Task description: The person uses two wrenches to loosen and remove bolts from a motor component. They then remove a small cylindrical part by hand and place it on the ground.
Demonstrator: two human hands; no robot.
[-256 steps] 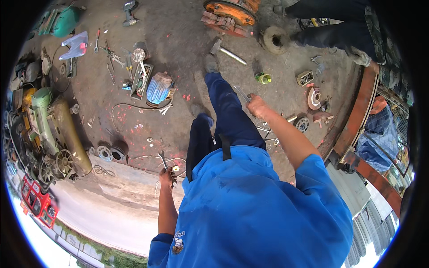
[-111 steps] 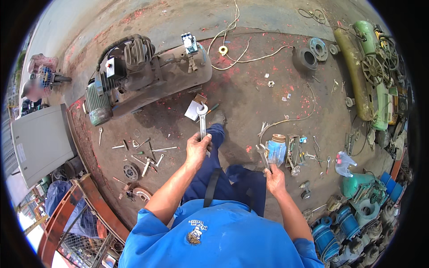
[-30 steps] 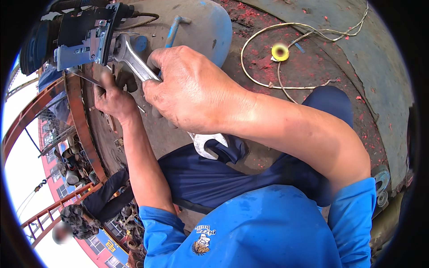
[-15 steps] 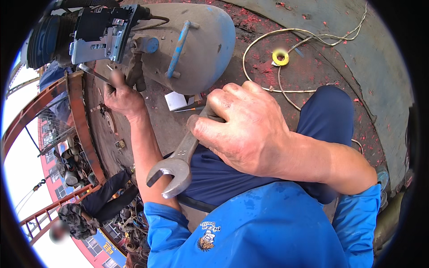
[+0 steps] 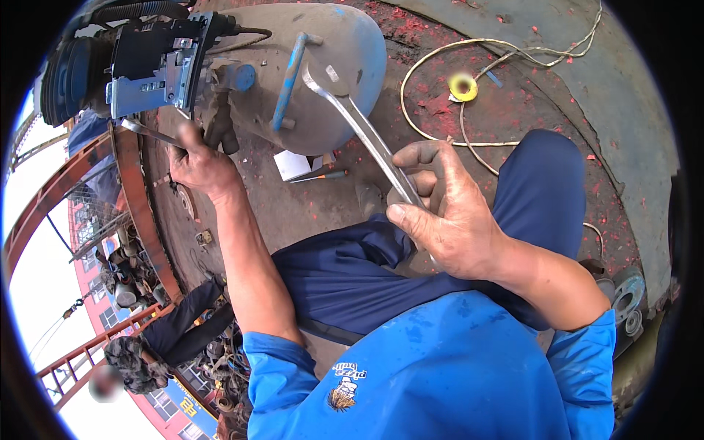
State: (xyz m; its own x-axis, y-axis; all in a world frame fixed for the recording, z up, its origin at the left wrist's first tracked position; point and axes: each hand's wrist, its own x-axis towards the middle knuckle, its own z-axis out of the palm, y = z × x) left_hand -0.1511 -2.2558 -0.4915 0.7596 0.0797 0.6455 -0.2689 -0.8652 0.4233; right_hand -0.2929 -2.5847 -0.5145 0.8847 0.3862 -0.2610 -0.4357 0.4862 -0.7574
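My right hand grips an open-end wrench by its shank, fingers and thumb curled round it. Its open jaw points up and to the left, in front of a dusty blue tank in this view. My left hand is closed on a flat, shiny metal tool that looks like a wrench handle. That tool's far end lies just below a machine with a black and silver housing. Below the tank's blue bar handle, a screwdriver lies on the ground beside a white box.
A pale cable loops over the red-flecked ground near a roll of yellow tape. A rusty steel frame stands at the left. Beyond it is another person among piled metal parts. Round metal parts lie at my right.
My right hand has turned over and moved slightly right. The wrench's open jaw has swung from lower left to upper left. My left hand stays nearly in place with its tool.
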